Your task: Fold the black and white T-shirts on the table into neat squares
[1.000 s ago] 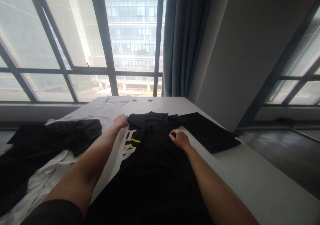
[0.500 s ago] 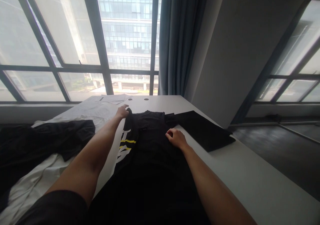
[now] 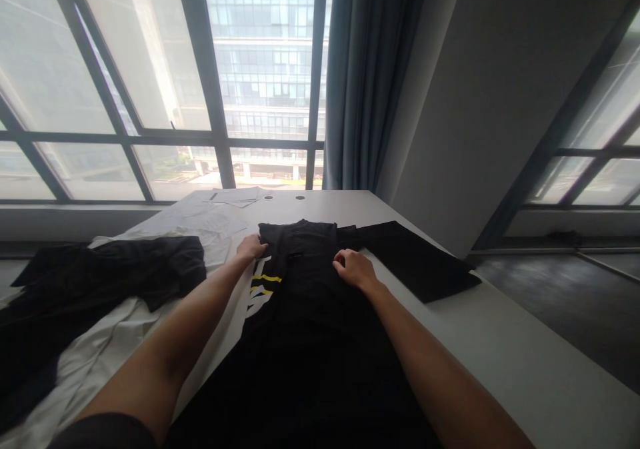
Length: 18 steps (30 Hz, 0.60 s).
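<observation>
A black shirt (image 3: 313, 262) with a white and yellow print on its left side lies folded lengthwise on the white table (image 3: 505, 362). My left hand (image 3: 253, 246) is closed on the shirt's left edge, just above the yellow stripes. At the opposite edge, my right hand (image 3: 355, 268) has its fingers curled in, thumb and forefinger together against the fabric. Toward the bottom of the view the dark cloth runs into blackness, and where the shirt ends there cannot be made out.
A flat black piece (image 3: 420, 262) lies to the right of the shirt. On the left are a heap of black clothing (image 3: 165, 262), pale cloth (image 3: 105, 342) and white sheets (image 3: 235, 198). A window and a blue curtain (image 3: 375, 82) stand behind the table.
My left hand has come back toward me from the shirt's far corner to its left edge, where the fingers have closed. The right hand stays at the right edge. The view has shifted slightly.
</observation>
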Motion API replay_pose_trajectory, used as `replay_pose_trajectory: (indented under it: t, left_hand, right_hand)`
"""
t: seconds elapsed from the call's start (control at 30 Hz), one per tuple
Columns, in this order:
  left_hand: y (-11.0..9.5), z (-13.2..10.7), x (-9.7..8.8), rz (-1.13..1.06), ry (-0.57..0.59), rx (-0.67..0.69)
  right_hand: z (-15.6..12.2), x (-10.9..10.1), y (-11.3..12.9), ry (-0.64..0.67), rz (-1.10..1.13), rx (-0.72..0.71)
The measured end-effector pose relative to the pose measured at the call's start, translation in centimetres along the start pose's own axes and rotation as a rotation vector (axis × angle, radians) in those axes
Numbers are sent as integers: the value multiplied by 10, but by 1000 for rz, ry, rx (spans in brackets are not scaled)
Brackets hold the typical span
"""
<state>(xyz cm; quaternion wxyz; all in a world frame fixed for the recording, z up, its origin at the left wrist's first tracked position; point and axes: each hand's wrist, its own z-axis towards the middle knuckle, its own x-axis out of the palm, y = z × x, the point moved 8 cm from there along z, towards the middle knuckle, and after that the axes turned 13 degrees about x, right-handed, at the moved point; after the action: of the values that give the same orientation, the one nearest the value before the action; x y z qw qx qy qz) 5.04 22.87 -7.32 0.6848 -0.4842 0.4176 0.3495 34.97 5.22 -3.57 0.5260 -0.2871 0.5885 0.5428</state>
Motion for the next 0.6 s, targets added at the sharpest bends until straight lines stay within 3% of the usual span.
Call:
replay_pose_trajectory:
  t: [0.13, 0.3, 0.43, 0.6]
  left_hand:
    - [2, -1, -1, -32, -13, 14]
    - [0, -4, -5, -54, -60, 47]
    - [7, -9, -11, -46, -79, 34]
    - [19, -18, -16, -44, -89, -8]
  right_hand:
    - [13, 11, 56, 50, -63, -129]
    - [33, 44, 114, 57, -117, -212]
    - [39, 59, 133, -14, -175, -263]
    - [29, 47, 134, -189, -238, -357]
